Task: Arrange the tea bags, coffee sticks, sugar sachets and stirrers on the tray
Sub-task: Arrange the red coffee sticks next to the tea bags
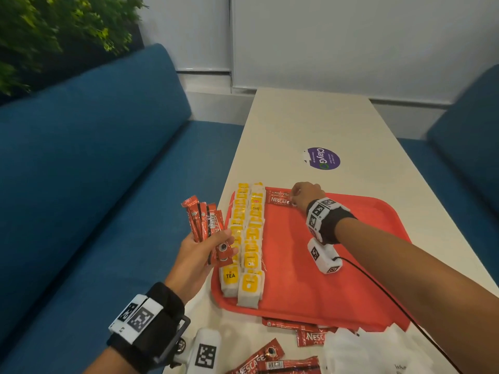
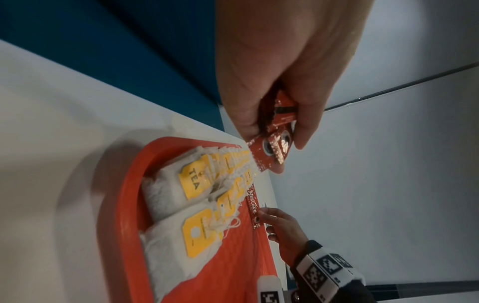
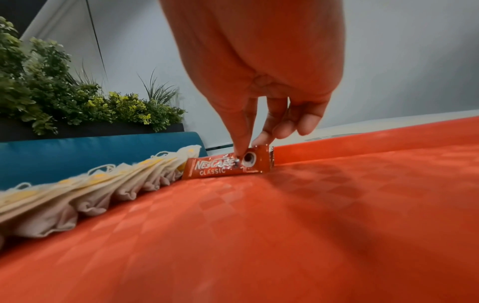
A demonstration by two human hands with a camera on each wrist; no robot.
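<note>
Red foil flashes in both hands here: the left hand [image 1: 195, 259], low and left of centre in the head view, is raised off the table's edge with fingers and thumb wrapped round a fanned bundle of coffee sticks [image 1: 205, 225], their tops splaying up and left over the blue bench seat [image 1: 94, 171]. From the left wrist view the same bundle pokes out below the curled fingers [image 2: 305, 131], a printed cup showing on the lowest stick. The right hand [image 1: 306, 195] reaches across to the upper middle of the frame, arm stretched over the red tray [image 1: 337, 265], wrist bent downward; its thumb and fingertips pinch the right end of a single coffee stick [image 1: 280, 198]. The right wrist view shows that stick [image 3: 228, 165] lying flat on the tray's textured floor at the far rim, "Nescafe Classic" in white lettering, its left end just beside the tea bags [image 3: 77, 194]. Those tea bags [image 1: 247, 238] run in two overlapping rows down the tray's left side, white pouches with yellow tags, one reading "TEA". More loose coffee sticks [image 1: 272, 360] lie on the white table [image 1: 297, 125] at the bottom of the frame, beside white packets [image 1: 359, 346] at the lower right. A purple round sticker [image 1: 322, 158] sits on the tabletop beyond the tray.
</note>
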